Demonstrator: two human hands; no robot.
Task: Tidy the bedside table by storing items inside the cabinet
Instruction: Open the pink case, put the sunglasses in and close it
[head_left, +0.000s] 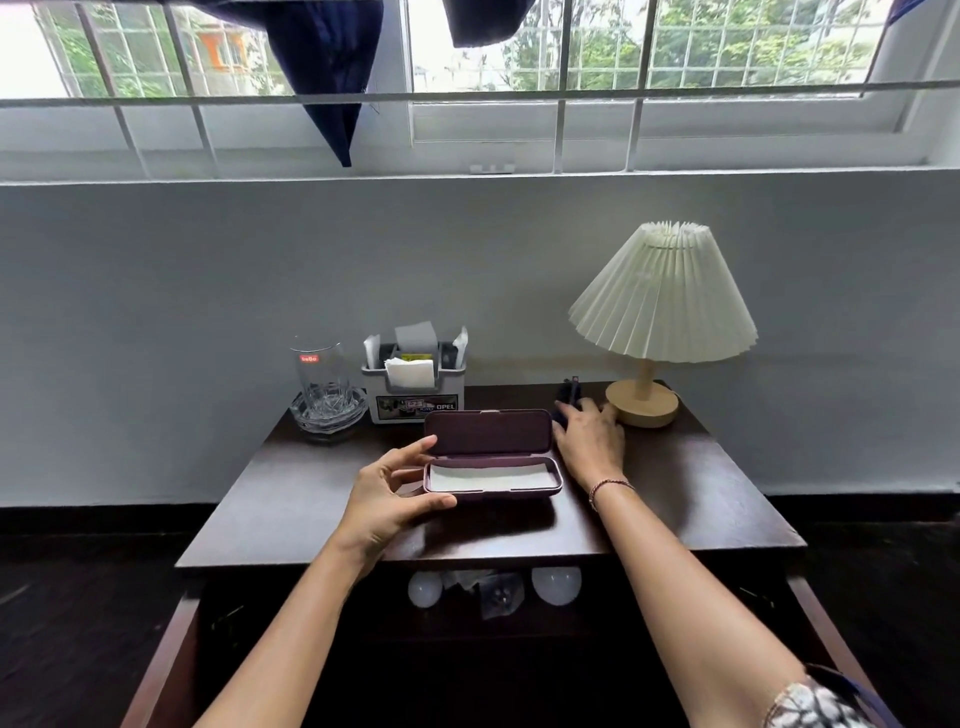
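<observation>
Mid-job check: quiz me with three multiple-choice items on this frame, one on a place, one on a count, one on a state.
1. Where on the table does the lamp stand? A) back right B) back left C) front centre
2. How many white bulbs show in the cabinet below? A) one B) two C) four
3. The purple case is: A) shut B) upside down C) open, lid raised

Answers: 1 A, its wooden base sits at the back right corner. 2 B, two round bulbs lie under the tabletop edge. 3 C, the lid stands up and the pale lining shows.
</observation>
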